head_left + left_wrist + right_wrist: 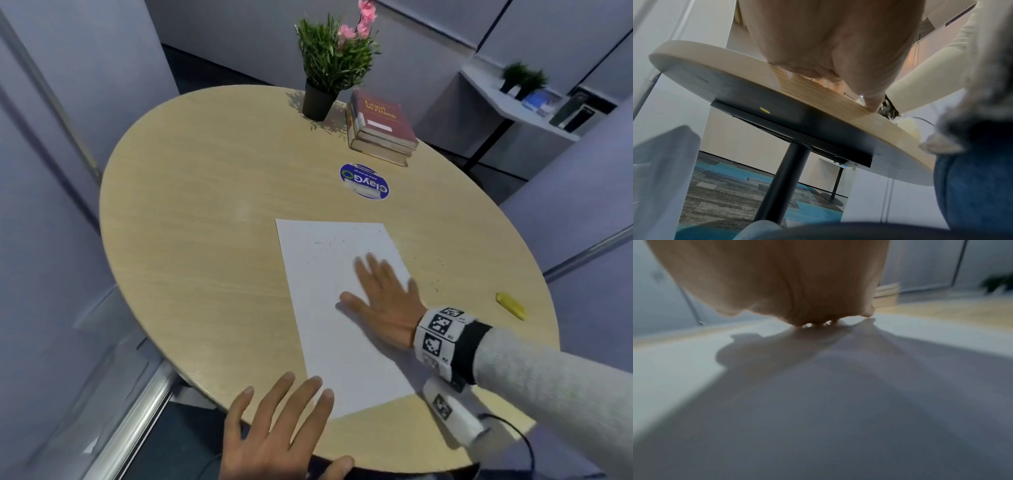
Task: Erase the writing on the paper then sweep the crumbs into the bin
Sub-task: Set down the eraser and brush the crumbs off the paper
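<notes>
Right hand (383, 301) lay flat on the sheet of paper (329, 308), palm down, fingers (368, 270) straight and spread, holding nothing. Right wrist view agreed: palm (777, 280) low over the white sheet (674, 369), fingertips touching it, picture blurred.

Left hand (274, 428) was at the near edge of the round wooden table (205, 240), fingers (301, 401) straight and slightly spread, gripping nothing. Fingertips sat just beside the paper's near corner; couldn't tell if they touched it. Left wrist view showed the thumb (869, 97) against the table rim (818, 97), seen from below the tabletop.

Paper lay on the near-centre of the table, tilted, long edge running away from the person. Its surface read mostly blank; small dark crumbs (329, 243) were scattered on its far part, more specks (437, 281) on the table just right of the sheet. Any leftover writing was too faint to tell.

Yellow eraser (510, 305) lay on the table well right of the paper, apart from both hands.

Far side of the table: potted plant with pink flowers (329, 65), stack of books (380, 126) just beside it, round blue sticker (364, 181) between the books and the paper.

Marker-tagged band (442, 335) was strapped on the right wrist, grey knit sleeve (548, 387) behind it.
</notes>
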The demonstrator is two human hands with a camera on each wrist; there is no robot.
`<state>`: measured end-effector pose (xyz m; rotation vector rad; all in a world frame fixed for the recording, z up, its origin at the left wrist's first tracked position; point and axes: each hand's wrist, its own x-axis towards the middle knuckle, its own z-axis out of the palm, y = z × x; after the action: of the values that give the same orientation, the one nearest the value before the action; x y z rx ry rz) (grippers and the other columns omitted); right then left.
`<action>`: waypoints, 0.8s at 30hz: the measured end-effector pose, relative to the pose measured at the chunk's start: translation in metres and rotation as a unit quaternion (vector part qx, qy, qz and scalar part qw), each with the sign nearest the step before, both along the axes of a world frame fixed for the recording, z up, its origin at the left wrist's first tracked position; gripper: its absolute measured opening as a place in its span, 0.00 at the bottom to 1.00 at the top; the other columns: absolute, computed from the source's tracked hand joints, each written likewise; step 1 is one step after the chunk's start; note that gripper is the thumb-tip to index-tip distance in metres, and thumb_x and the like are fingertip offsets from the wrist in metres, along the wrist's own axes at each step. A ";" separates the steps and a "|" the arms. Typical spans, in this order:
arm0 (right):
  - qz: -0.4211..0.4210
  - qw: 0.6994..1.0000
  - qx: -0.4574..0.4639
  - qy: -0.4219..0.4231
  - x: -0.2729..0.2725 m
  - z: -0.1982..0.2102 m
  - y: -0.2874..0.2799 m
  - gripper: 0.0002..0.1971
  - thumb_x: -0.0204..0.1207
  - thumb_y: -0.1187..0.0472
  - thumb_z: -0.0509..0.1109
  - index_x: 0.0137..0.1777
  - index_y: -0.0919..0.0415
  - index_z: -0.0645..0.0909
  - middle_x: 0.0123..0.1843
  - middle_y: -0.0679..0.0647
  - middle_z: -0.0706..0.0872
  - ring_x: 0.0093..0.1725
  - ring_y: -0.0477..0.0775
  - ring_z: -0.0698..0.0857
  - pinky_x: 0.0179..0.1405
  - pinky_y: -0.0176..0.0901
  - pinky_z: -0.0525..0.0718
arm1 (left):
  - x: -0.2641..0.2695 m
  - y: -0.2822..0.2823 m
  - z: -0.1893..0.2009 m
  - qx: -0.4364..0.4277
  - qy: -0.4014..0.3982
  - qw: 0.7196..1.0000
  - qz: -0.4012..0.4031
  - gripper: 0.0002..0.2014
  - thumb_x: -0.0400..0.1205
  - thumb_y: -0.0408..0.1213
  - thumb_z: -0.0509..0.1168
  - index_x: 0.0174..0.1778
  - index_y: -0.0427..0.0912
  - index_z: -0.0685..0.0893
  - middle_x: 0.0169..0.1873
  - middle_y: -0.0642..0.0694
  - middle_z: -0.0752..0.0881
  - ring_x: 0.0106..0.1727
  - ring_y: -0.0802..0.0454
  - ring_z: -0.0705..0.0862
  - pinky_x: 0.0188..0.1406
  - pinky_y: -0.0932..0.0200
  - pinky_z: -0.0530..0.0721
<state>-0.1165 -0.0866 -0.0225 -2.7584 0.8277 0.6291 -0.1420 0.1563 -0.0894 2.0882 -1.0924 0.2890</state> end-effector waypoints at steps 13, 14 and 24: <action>0.078 0.997 0.005 0.006 0.002 -0.006 -0.019 0.43 0.70 0.24 0.38 0.82 0.40 0.32 0.82 0.36 0.27 0.82 0.43 0.29 0.79 0.66 0.32 | 0.005 -0.001 -0.003 0.094 0.044 0.995 -0.001 0.28 0.79 0.71 0.47 0.61 0.59 0.80 0.56 0.57 0.91 0.60 0.49 0.88 0.64 0.45 0.69; 0.017 1.000 -0.018 0.011 -0.004 -0.004 -0.038 0.45 0.68 0.24 0.37 0.82 0.42 0.32 0.82 0.38 0.28 0.82 0.45 0.30 0.80 0.66 0.33 | 0.007 -0.002 -0.005 0.094 0.025 0.995 0.005 0.28 0.79 0.71 0.47 0.61 0.59 0.80 0.55 0.57 0.91 0.58 0.49 0.89 0.64 0.44 0.69; 0.201 0.979 0.020 0.018 -0.026 0.002 -0.012 0.44 0.67 0.22 0.30 0.81 0.42 0.29 0.81 0.39 0.24 0.80 0.45 0.25 0.78 0.59 0.27 | 0.009 -0.006 -0.011 0.047 -0.018 0.999 0.012 0.24 0.73 0.71 0.52 0.52 0.61 0.80 0.42 0.59 0.92 0.55 0.54 0.83 0.59 0.48 0.71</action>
<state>-0.1426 -0.0990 -0.0206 -2.9030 0.2545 0.7531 -0.1327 0.1503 -0.1005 2.1869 -1.1234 0.2941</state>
